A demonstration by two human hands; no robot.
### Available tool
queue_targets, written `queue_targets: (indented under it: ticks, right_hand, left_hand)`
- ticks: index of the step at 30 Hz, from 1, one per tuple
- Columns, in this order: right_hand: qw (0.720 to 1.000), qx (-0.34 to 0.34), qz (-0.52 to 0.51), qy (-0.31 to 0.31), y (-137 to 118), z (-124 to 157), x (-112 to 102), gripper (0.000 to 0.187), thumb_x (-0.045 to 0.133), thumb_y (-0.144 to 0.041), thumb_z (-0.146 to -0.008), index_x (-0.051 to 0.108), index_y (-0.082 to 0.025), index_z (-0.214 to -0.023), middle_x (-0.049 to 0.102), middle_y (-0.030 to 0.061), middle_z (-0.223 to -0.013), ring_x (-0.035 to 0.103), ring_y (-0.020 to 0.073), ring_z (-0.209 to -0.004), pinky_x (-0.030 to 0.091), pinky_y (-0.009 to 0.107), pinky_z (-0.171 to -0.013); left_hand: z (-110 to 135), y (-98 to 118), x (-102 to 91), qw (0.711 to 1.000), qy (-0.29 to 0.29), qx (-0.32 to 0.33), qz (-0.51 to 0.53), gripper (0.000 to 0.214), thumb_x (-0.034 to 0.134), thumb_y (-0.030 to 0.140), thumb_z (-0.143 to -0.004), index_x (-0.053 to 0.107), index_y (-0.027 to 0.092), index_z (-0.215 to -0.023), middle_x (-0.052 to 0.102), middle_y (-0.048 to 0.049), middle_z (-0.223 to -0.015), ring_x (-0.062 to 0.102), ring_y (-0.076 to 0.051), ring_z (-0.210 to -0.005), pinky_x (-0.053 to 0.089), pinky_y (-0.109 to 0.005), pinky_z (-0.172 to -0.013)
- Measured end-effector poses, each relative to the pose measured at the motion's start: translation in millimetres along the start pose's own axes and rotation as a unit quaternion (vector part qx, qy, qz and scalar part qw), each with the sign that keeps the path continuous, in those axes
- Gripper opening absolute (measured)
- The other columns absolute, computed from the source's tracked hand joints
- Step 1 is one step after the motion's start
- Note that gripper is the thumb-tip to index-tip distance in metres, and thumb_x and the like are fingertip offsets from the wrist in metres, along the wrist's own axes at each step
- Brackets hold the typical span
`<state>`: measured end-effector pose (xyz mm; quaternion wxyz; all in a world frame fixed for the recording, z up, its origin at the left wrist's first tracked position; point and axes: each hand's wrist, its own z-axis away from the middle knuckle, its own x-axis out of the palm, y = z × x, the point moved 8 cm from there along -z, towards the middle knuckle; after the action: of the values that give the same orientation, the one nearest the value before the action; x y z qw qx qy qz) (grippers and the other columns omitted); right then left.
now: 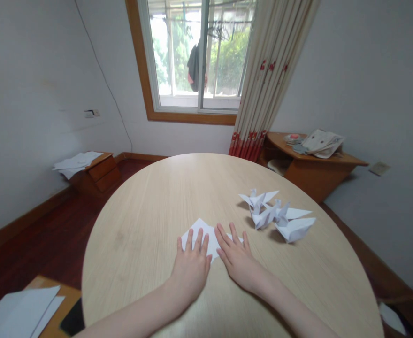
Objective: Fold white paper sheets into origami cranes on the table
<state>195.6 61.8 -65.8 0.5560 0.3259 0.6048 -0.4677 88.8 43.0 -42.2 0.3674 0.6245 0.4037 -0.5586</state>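
Note:
A white sheet of folded paper (202,228) lies flat on the round wooden table (150,220) in front of me. My left hand (191,263) lies on its left part, fingers stretched out and flat. Beside it my right hand (235,256) presses on the paper's right part, fingers also extended. The two hands touch at the thumbs. Several finished white folded paper birds (277,215) stand in a cluster on the table to the right of my hands.
A low wooden cabinet (99,173) with white papers stands at the left wall. A corner desk (312,166) with papers stands at the right, beside a curtain (270,80) and window. White sheets (19,312) lie on a wooden surface at bottom left.

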Motion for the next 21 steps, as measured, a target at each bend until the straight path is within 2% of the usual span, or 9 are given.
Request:
queue_targets:
  ticks: [5, 8, 12, 16, 21]
  right_hand:
    - [0.998, -0.054, 0.012, 0.016, -5, 1, -11, 0.053, 0.025, -0.034, -0.1, 0.021, -0.02, -0.151, 0.021, 0.0075, -0.156, 0.005, 0.0319, -0.144, 0.005, 0.066, -0.112]
    - [0.997, -0.076, 0.001, 0.028, -8, 2, -15, 0.052, 0.026, -0.033, -0.101, 0.022, -0.018, -0.151, 0.021, 0.0095, -0.155, 0.008, 0.0284, -0.145, 0.01, 0.061, -0.114]
    - [0.995, -0.099, -0.034, 0.006, -8, 3, -14, 0.055, 0.029, -0.033, -0.101, 0.018, -0.015, -0.151, 0.016, 0.01, -0.156, 0.003, 0.0228, -0.145, 0.017, 0.05, -0.117]
    - [0.992, -0.107, -0.065, -0.011, -7, 5, -17, 0.058, 0.034, -0.035, -0.1, 0.014, -0.016, -0.151, 0.012, 0.0095, -0.157, 0.001, 0.022, -0.145, 0.016, 0.049, -0.118]
    - [0.992, -0.101, -0.072, -0.017, -9, 5, -20, 0.057, 0.034, -0.038, -0.1, 0.02, -0.014, -0.15, 0.015, 0.0101, -0.156, 0.004, 0.0219, -0.145, 0.017, 0.048, -0.118]
  left_hand:
    - [-4, -2, 5.0, 0.997, 0.016, 0.065, 0.024, 0.047, 0.039, 0.03, -0.099, 0.041, 0.009, -0.141, 0.039, -0.018, -0.146, 0.036, -0.033, -0.136, 0.036, -0.051, -0.109]
    - [-9, -6, 2.3, 0.993, 0.016, 0.108, 0.048, 0.047, 0.042, 0.03, -0.099, 0.042, 0.008, -0.14, 0.038, -0.0197, -0.146, 0.036, -0.031, -0.136, 0.038, -0.047, -0.108]
    - [-16, -13, -4.7, 0.984, -0.008, 0.165, 0.062, 0.049, 0.052, 0.04, -0.095, 0.048, 0.014, -0.136, 0.042, -0.0191, -0.144, 0.042, -0.03, -0.133, 0.041, -0.044, -0.106]
    - [-19, -16, -17.3, 0.979, 0.001, 0.191, 0.069, 0.044, 0.06, 0.041, -0.089, 0.058, 0.018, -0.127, 0.051, -0.0165, -0.138, 0.048, -0.028, -0.128, 0.044, -0.04, -0.102]
    - [-19, -14, -28.7, 0.978, 0.009, 0.192, 0.086, 0.032, 0.059, 0.038, -0.09, 0.066, 0.021, -0.117, 0.061, -0.0117, -0.125, 0.056, -0.026, -0.113, 0.048, -0.037, -0.095]
